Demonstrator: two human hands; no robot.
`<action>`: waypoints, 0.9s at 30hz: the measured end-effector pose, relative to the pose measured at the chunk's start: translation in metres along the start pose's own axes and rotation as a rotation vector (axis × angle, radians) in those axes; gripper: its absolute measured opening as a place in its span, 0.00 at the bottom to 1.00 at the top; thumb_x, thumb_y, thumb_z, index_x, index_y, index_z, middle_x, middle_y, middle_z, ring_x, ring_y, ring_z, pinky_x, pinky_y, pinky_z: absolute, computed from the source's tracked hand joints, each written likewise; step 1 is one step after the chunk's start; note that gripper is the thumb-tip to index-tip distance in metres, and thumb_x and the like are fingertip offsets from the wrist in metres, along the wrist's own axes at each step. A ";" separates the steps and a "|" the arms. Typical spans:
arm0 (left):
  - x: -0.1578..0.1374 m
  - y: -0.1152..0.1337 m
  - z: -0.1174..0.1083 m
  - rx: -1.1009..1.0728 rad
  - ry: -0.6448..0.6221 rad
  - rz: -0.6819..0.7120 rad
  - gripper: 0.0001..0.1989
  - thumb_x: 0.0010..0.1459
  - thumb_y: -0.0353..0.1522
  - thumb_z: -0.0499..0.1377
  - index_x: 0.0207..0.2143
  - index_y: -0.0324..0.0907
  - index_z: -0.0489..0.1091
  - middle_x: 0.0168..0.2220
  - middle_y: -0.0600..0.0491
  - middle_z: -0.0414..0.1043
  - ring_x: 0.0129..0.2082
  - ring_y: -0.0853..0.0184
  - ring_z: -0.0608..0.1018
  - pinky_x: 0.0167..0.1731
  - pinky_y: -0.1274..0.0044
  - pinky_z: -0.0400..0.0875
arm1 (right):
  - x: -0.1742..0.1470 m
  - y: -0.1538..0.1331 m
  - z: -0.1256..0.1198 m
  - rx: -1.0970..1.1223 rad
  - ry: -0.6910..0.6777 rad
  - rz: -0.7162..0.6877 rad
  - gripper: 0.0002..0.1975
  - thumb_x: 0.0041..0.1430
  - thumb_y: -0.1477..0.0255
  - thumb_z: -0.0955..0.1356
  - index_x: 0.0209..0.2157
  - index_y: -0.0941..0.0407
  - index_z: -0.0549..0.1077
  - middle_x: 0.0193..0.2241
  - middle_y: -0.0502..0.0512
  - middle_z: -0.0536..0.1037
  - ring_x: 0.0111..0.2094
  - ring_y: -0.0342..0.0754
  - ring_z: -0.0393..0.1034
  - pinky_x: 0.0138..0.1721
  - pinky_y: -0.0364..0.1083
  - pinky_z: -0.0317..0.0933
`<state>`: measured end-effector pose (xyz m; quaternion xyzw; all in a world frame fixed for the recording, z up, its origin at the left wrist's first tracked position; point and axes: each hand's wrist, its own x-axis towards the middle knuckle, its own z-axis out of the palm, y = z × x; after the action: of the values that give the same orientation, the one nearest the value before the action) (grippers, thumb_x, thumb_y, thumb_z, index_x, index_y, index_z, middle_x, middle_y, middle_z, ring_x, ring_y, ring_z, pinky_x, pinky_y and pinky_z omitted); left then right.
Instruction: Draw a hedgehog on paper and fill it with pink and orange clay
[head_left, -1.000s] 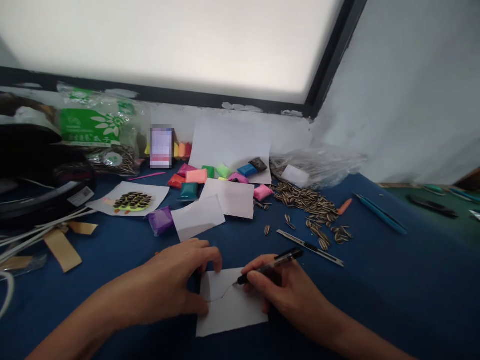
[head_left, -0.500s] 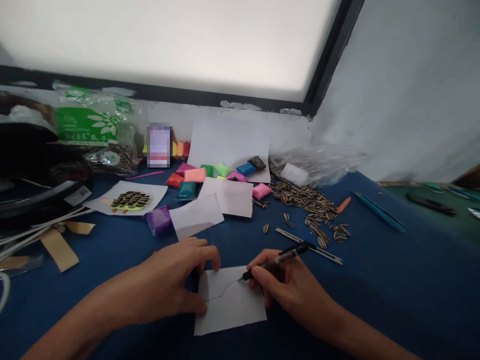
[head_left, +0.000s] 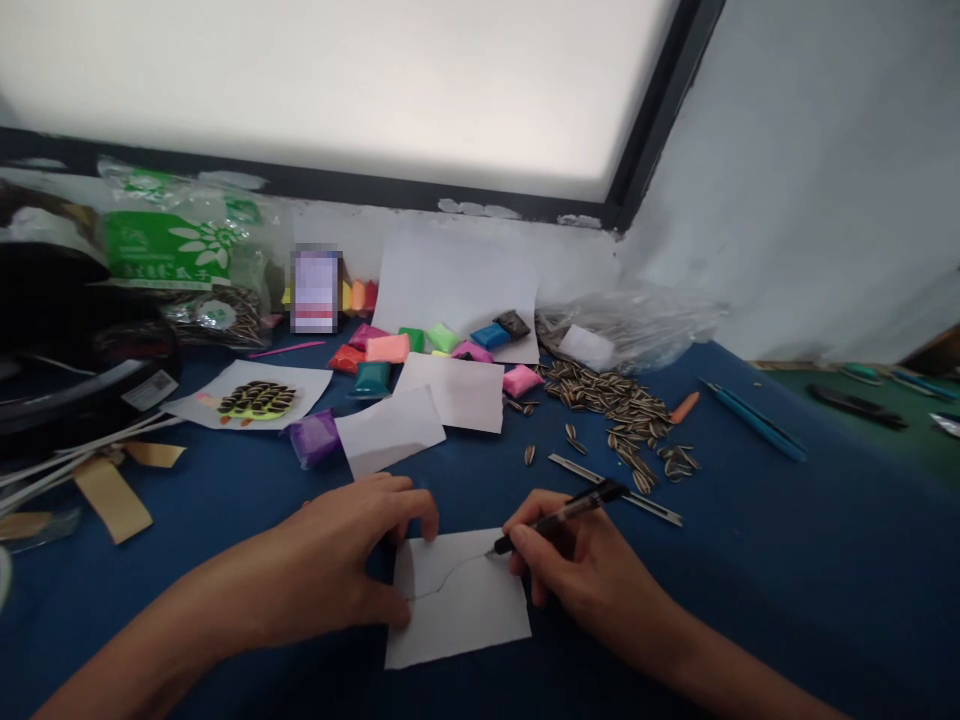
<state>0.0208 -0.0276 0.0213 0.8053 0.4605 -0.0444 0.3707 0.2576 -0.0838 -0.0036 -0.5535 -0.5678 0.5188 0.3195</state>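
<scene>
A small white sheet of paper (head_left: 461,625) lies flat on the blue tabletop before me, bearing a thin curved line. My left hand (head_left: 345,550) rests at its left side, thumb and fingers apart, touching the paper's left edge. My right hand (head_left: 574,550) is closed round a black pen (head_left: 559,518). The pen's tip meets the paper near its upper right, at the end of the drawn line. Beyond the hands lie two more white sheets (head_left: 394,430) and a purple clay packet (head_left: 313,437).
Sunflower seeds (head_left: 611,400) are heaped at right, near a slim utility knife (head_left: 619,490) and a blue pen-like tool (head_left: 757,420). Several coloured clay packets (head_left: 386,348) lie behind. A paper with a seed-covered turtle figure (head_left: 259,400) is at left, before a seed bag (head_left: 180,260).
The pen tip has moved a little to the right and up, and the line has grown longer. My left hand stays at the paper's left edge.
</scene>
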 end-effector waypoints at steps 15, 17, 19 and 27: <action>0.000 -0.007 0.004 0.038 -0.034 0.039 0.30 0.50 0.31 0.64 0.55 0.64 0.70 0.44 0.55 0.69 0.46 0.55 0.73 0.40 0.72 0.67 | -0.002 0.007 0.001 -0.007 0.019 -0.006 0.09 0.63 0.66 0.67 0.30 0.54 0.69 0.22 0.46 0.69 0.20 0.40 0.64 0.14 0.36 0.53; 0.001 -0.010 0.006 0.046 -0.010 0.059 0.30 0.50 0.31 0.64 0.55 0.65 0.71 0.44 0.55 0.69 0.46 0.55 0.73 0.40 0.72 0.67 | -0.002 0.008 0.002 -0.003 0.023 -0.015 0.09 0.62 0.66 0.67 0.30 0.54 0.69 0.22 0.46 0.69 0.20 0.40 0.63 0.13 0.36 0.53; 0.002 -0.012 0.008 0.056 0.016 0.067 0.30 0.49 0.30 0.64 0.54 0.65 0.71 0.43 0.55 0.70 0.45 0.55 0.74 0.40 0.72 0.68 | -0.003 0.010 0.001 -0.001 0.034 -0.029 0.09 0.62 0.66 0.67 0.30 0.55 0.69 0.22 0.46 0.70 0.20 0.40 0.63 0.13 0.36 0.52; -0.004 -0.011 0.020 0.110 0.159 0.183 0.37 0.46 0.26 0.65 0.59 0.61 0.70 0.54 0.51 0.67 0.56 0.49 0.68 0.52 0.65 0.67 | -0.004 0.011 0.002 -0.020 0.031 -0.052 0.09 0.62 0.66 0.66 0.30 0.55 0.70 0.22 0.47 0.71 0.20 0.40 0.64 0.13 0.36 0.53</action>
<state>0.0152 -0.0400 0.0019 0.8641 0.4098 0.0284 0.2910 0.2600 -0.0897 -0.0136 -0.5496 -0.5820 0.4962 0.3361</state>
